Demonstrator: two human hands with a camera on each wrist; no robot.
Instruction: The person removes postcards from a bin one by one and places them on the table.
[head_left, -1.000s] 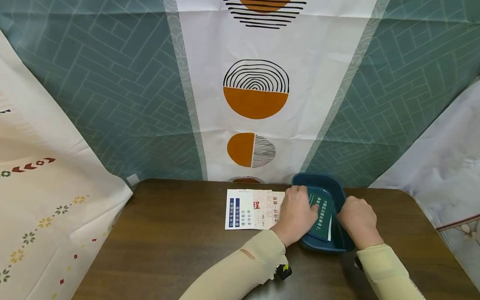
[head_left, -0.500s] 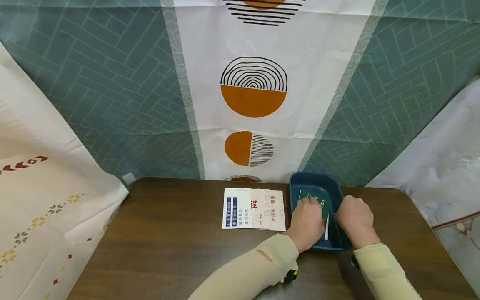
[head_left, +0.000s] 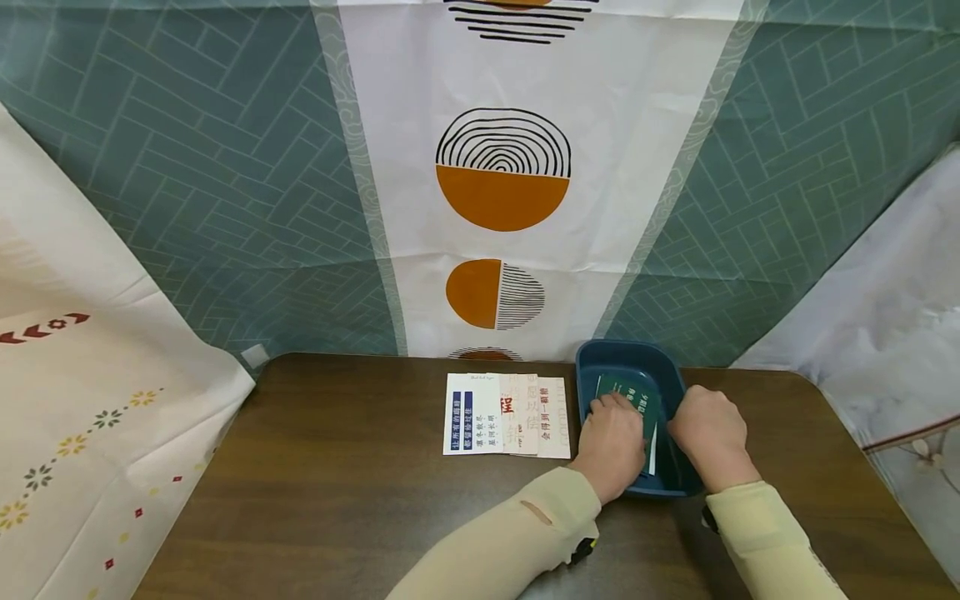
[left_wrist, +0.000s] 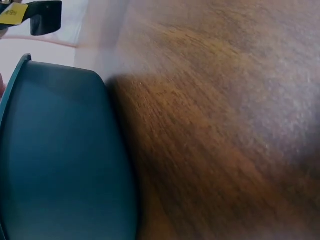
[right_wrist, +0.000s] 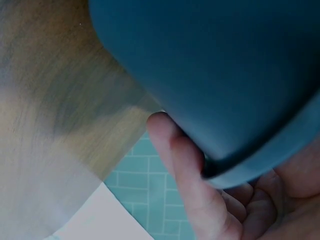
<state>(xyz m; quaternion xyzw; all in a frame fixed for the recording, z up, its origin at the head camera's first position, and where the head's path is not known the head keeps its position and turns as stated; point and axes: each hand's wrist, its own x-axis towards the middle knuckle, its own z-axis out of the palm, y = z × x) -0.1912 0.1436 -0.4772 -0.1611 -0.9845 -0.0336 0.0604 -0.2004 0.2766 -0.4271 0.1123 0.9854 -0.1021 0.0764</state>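
A dark blue bin [head_left: 630,352] stands at the back edge of the table, with green printed cards [head_left: 651,402] lying inside. My left hand [head_left: 611,446] reaches over its left side onto these cards and covers part of them; its fingertips are hidden. On the right side, my right hand [head_left: 711,437] grips the rim. The right wrist view shows the fingers [right_wrist: 187,165] curled under the lip against the outer wall of the bin [right_wrist: 210,70]. The left wrist view shows only the outside of the bin [left_wrist: 65,150], not the left hand.
Left of the bin, several white and cream printed cards [head_left: 472,414] overlap in a row on the brown wooden table [head_left: 337,483]. A patterned green and white cloth [head_left: 502,67] hangs behind the table, with pale cloths at both sides.
My left hand has moved right, from the bin's left rim onto the green cards, uncovering the rightmost cream card. My right hand still grips the rim. The head view has shifted slightly.
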